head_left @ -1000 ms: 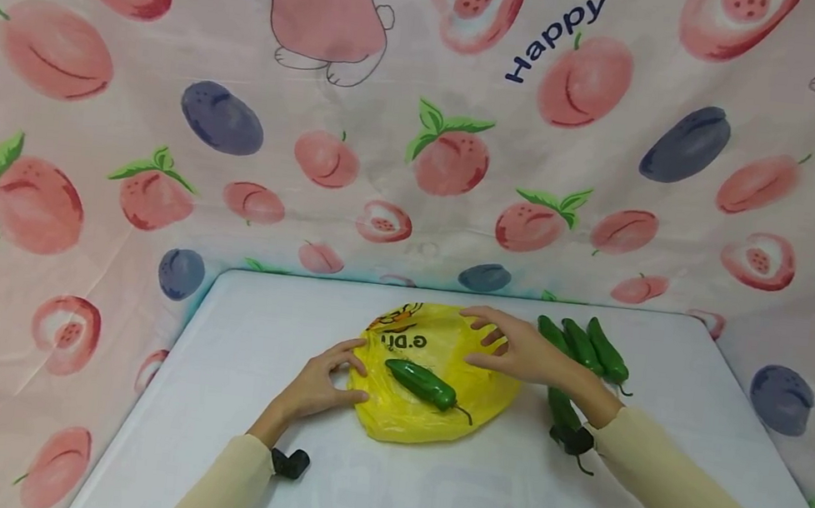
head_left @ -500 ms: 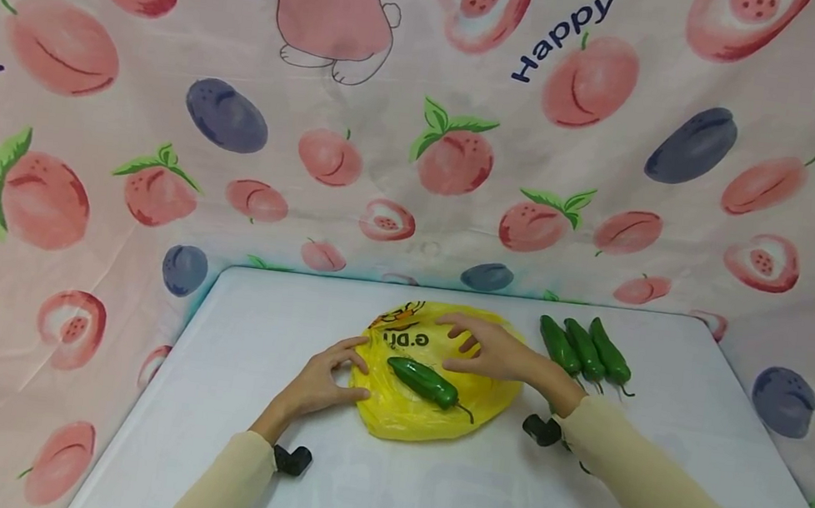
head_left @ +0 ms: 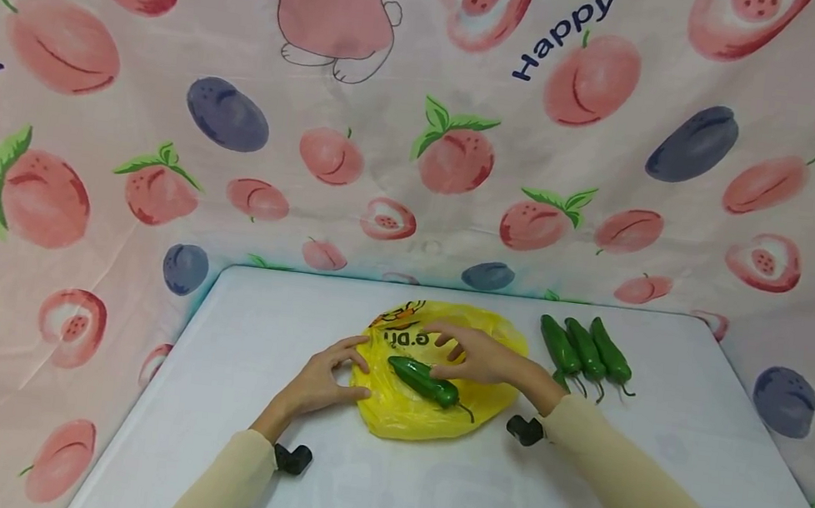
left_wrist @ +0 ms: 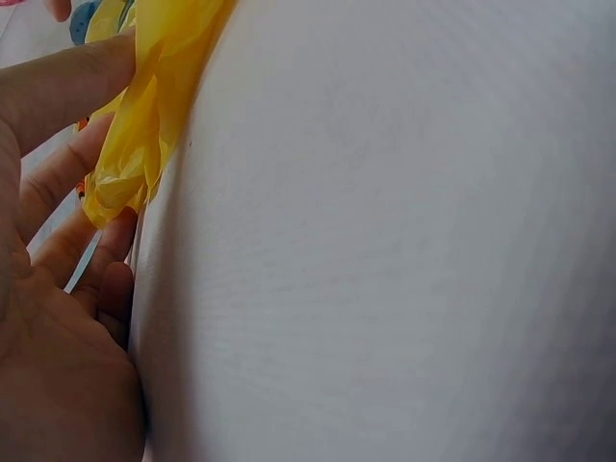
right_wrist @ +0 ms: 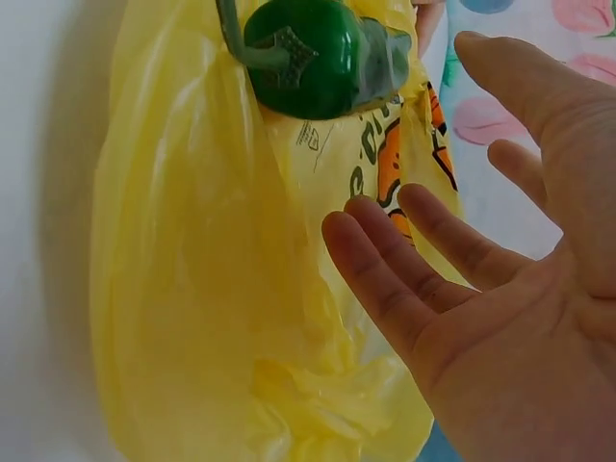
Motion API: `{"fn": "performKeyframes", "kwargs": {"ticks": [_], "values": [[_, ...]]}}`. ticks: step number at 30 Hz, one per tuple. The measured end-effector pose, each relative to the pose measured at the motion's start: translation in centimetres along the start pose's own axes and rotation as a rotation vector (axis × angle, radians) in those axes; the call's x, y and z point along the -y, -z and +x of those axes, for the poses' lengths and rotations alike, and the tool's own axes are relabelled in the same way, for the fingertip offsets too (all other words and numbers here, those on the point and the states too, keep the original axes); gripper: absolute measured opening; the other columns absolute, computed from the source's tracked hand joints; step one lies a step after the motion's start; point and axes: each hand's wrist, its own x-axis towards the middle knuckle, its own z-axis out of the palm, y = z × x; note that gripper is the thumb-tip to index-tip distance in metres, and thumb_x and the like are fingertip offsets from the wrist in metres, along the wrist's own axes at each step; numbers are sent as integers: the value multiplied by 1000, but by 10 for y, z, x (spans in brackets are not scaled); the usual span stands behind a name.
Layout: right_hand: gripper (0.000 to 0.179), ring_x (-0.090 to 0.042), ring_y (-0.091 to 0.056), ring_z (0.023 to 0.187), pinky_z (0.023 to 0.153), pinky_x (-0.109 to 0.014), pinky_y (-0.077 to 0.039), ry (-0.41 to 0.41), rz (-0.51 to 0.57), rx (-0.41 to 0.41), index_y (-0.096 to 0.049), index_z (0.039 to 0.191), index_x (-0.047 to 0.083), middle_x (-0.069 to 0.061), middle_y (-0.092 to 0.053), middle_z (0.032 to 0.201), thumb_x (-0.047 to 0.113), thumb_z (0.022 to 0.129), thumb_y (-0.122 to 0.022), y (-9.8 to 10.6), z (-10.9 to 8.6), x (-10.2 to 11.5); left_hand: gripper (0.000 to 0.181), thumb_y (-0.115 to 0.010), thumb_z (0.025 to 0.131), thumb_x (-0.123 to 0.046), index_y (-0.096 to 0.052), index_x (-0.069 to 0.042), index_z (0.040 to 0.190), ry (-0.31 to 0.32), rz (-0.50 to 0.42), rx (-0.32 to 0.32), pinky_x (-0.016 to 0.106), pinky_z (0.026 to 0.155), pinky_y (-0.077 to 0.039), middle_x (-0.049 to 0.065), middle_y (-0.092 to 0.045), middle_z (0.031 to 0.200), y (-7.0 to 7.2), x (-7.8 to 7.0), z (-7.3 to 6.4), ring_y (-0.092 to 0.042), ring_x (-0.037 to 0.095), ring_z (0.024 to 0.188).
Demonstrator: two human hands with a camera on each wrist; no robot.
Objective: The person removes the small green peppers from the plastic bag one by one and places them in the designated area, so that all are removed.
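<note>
A yellow plastic bag (head_left: 404, 417) lies on the white table with one green chili pepper (head_left: 419, 379) on top of it. My left hand (head_left: 318, 380) rests at the bag's left edge, thumb and fingers spread apart and touching the plastic; the left wrist view has this hand (left_wrist: 67, 298) against the yellow edge. Above the bag, just behind the pepper, is my right hand (head_left: 482, 356), its fingers spread. Nothing sits in the right hand (right_wrist: 500, 298) in the right wrist view, where the pepper's stem end (right_wrist: 308, 58) is in front of the thumb.
Several more green peppers (head_left: 585, 350) lie to the right of the bag, one of them mostly hidden by my right forearm. A fruit-print cloth (head_left: 408, 120) hangs behind the table's far edge.
My right hand has moved left over the bag, from its right side toward the pepper. The left hand, bag and pepper have stayed in place.
</note>
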Motion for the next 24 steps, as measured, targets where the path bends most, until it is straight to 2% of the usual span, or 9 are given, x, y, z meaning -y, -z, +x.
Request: {"fn": "performKeyframes", "kwargs": {"ticks": [5,9,16,21,24], "values": [[68,-28,-66,108,91,-40,-59,-53,0,34,-45,153,20,-17,-58,138,27,93,-78,-6,5,0,26,-88,82,-35,-69,-31,98,-8,12,-2,58,121,-28,-15,-42,158,1,-1,-1,-31,24,152],[69,-22,-67,97,87,-36,-60,-52,-11,72,-46,153,20,-13,-61,131,25,92,-79,-11,10,-2,26,-87,82,-36,-69,-30,99,-15,15,0,59,121,-27,-13,-42,159,1,-2,-1,-31,25,152],[63,-23,-66,99,89,-37,-59,-37,-7,139,-52,149,26,-8,-62,130,21,93,-79,-15,16,-5,27,-88,82,-35,-70,-27,101,-17,2,3,63,121,-24,-9,-42,160,1,-4,-3,-30,28,152],[57,-21,-64,100,90,-36,-58,-50,-30,150,-57,144,30,-4,-63,129,20,92,-79,-17,19,-5,26,-87,82,-35,-70,-27,101,-17,-2,0,63,120,-24,-9,-42,160,1,-4,-3,-30,28,152],[53,-20,-63,104,92,-36,-57,-48,-36,156,-60,140,29,-1,-61,134,18,92,-79,-18,20,-5,26,-87,83,-35,-70,-27,100,-17,-5,0,62,120,-25,-9,-42,160,0,-3,-3,-30,28,152]]}}
